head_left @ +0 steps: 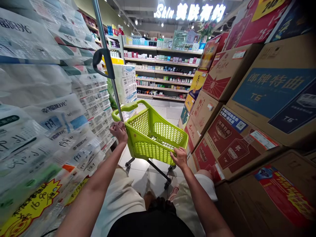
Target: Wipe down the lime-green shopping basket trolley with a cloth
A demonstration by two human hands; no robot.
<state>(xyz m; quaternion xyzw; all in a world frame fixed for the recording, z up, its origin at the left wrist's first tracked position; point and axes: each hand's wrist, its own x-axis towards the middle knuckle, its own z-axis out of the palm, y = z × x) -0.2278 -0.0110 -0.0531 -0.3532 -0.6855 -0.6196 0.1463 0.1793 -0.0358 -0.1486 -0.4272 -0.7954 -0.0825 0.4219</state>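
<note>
A lime-green plastic shopping cart (148, 144) with pierced basket walls stands turned sideways in front of me; its basket shows no goods. My left hand (118, 131) is closed at the cart's left corner, by the foot of a tall grey pole (98, 23). Whether the fingers wrap the pole as well as the rim is hidden. Partway up that pole sits a dark grey looped grip (105, 62). On the near right rim of the basket, my right hand (179, 157) has its fingers curled over the edge.
Stacked packs of tissue paper (59, 115) form a wall on the left, close to my arm. Cardboard cartons (237, 141) are piled along the right. Shelves (163, 61) of small boxed goods cross the far end. Between the stacks runs a tiled floor (170, 112).
</note>
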